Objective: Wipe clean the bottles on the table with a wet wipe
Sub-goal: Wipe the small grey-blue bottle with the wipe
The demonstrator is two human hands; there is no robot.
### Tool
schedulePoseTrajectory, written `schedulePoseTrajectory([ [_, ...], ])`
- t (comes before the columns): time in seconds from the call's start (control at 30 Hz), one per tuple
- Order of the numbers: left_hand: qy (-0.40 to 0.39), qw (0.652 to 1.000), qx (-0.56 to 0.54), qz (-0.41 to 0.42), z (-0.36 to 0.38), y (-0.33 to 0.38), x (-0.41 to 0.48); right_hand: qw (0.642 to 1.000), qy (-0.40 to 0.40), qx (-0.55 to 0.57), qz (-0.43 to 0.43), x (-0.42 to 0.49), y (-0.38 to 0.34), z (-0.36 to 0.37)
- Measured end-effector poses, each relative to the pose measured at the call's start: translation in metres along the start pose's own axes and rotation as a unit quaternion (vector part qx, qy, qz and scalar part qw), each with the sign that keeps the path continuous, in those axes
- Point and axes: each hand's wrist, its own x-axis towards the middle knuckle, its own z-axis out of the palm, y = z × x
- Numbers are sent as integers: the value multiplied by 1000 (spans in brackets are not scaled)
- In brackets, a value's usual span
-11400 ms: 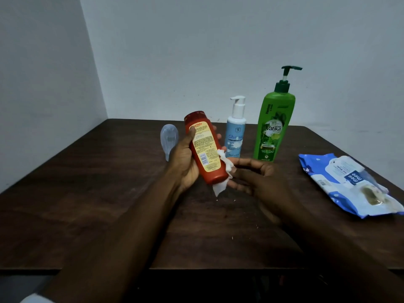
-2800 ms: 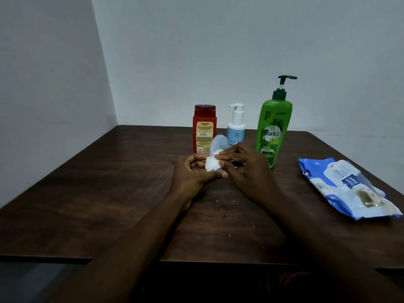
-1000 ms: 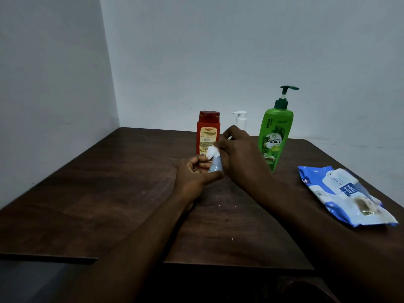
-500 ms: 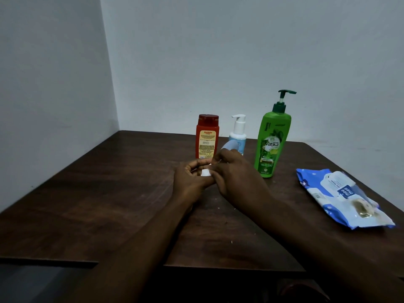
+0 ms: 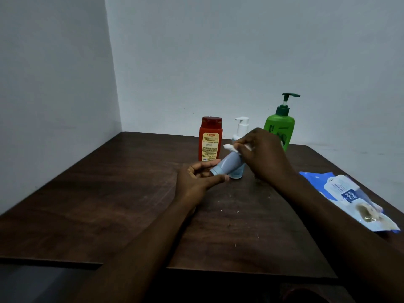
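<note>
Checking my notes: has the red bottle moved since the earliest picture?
Yes. It was held tilted in the left hand; now the red bottle stands upright on the table, left of the white pump bottle.

Red bottle (image 5: 210, 139), green bottle (image 5: 280, 131)

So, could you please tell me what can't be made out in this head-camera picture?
- Small blue pump bottle: its label is hidden behind the pale tube and the right hand.
- Green pump bottle: its lower label is covered by the right hand.
- Wet wipe: mostly bunched inside the right hand.
- Red bottle: its fine print is too small.
- Tube cap: hidden by the left hand.
</note>
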Motion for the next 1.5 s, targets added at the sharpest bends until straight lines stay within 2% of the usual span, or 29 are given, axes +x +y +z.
schedulePoseTrajectory([
  [0.07, 3, 1000, -8, 0, -1, 0, 0, 998, 0, 38, 53, 1, 11, -4],
  [0.13, 10, 1000, -17, -1, -1, 0, 0, 982, -8, 132, 132, -1, 20, -4],
  [0.23, 17, 999, -35, -7, 0, 1, 1, 932, -9, 289, 220, -4, 28, 1],
  [0.33, 11, 997, -71, -27, -1, 3, 2, 861, 3, 429, 274, -5, 27, 5],
  [0.43, 1, 994, -101, -43, 0, 6, 1, 809, 19, 513, 287, -7, 22, 7],
  [0.6, -17, 994, -91, -59, 3, 8, -1, 775, 56, 569, 270, -17, 16, 10],
  [0.87, -48, 988, -124, -76, 4, 9, -2, 810, 123, 523, 235, -36, 4, 25],
  [1.17, -85, 977, -171, -91, 4, 9, -1, 893, 136, 391, 177, -62, -19, 41],
  [1.37, -125, 978, -142, -82, 8, 7, -1, 943, 165, 269, 105, -66, -20, 44],
  [1.5, -137, 980, -124, -75, 10, 8, -3, 952, 166, 240, 93, -64, -19, 42],
])
